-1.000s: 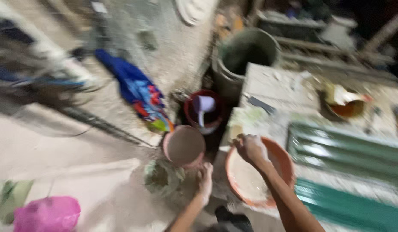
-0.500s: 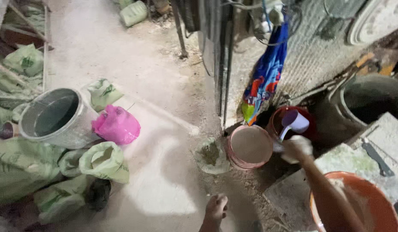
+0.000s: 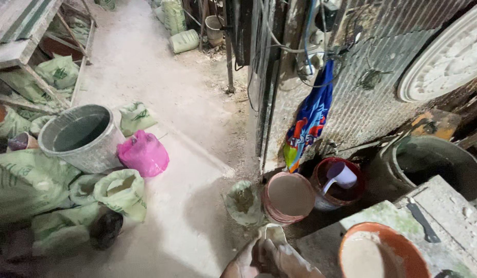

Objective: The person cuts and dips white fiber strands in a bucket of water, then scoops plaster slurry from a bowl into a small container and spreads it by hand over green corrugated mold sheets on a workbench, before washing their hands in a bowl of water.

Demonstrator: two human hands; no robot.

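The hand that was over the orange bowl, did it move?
Yes. A hand coated in pale paste is now at the bottom edge, left of the orange bowl and below the pink bucket. Earlier one hand hovered over that bowl.

floor (image 3: 161,67): dusty pale concrete, running back between the racks

left side: grey metal bucket (image 3: 84,136) sat on it, pink plastic bag (image 3: 143,153) touching that, green sacks (image 3: 63,193) slumped all around

by the wall: pinkish bucket (image 3: 288,197) of cloudy liquid, red bucket (image 3: 339,184) with a white scoop just beside it

slab (image 3: 398,226): mossy, crusty, orange basin (image 3: 385,252) and dark trowel (image 3: 423,221) on top
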